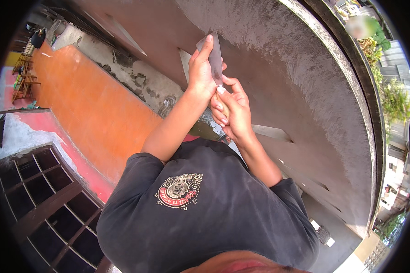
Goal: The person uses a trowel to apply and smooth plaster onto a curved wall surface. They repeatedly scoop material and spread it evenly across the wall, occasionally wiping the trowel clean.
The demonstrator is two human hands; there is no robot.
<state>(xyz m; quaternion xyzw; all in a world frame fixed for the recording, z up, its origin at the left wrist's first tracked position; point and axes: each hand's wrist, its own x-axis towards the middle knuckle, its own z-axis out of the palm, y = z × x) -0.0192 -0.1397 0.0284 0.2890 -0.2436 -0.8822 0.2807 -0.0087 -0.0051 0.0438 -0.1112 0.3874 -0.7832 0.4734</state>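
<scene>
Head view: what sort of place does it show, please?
Probably outdoors, beside a house: there is a window with many panes, a pink-and-white wall, and green plants.

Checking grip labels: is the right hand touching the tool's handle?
Touching. The head view shows the right hand closed around the tool's handle.

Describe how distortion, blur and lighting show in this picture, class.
All in the head view: the dark ledge bows, probably from the fisheye; a round patch at upper right is blurred; the pale building at right looks overbright; the flat-bladed tool looks fairly crisp.
</scene>
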